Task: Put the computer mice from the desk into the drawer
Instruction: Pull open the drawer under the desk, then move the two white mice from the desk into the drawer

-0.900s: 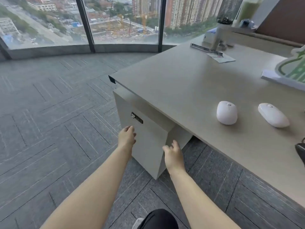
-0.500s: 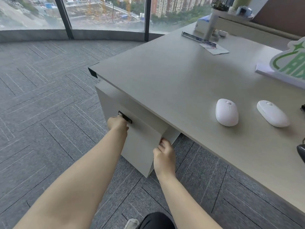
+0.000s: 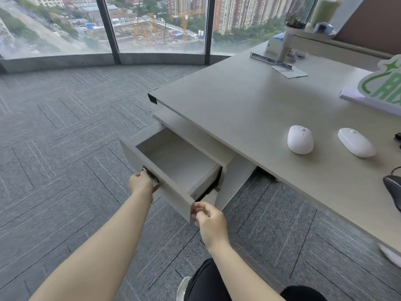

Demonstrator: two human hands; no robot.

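So the drawer (image 3: pixel 173 161) is sitting open and empty, the left hand (image 3: pixel 142 184) is gripping its handle (image 3: pixel 150 175), the right hand (image 3: pixel 209 220) is pinching its front corner, and both white mice (image 3: pixel 300 139) (image 3: pixel 355 142) are waiting on the desk (image 3: pixel 249 109) at about two o'clock from it.

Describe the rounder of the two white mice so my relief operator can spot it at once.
Start at the grey desk on the right, above the open drawer. Near its front edge lie two white mice side by side. The rounder mouse is the one nearer the drawer: short, egg-shaped and domed, while its neighbour, the flatter mouse, is longer, slimmer and lies slanted.
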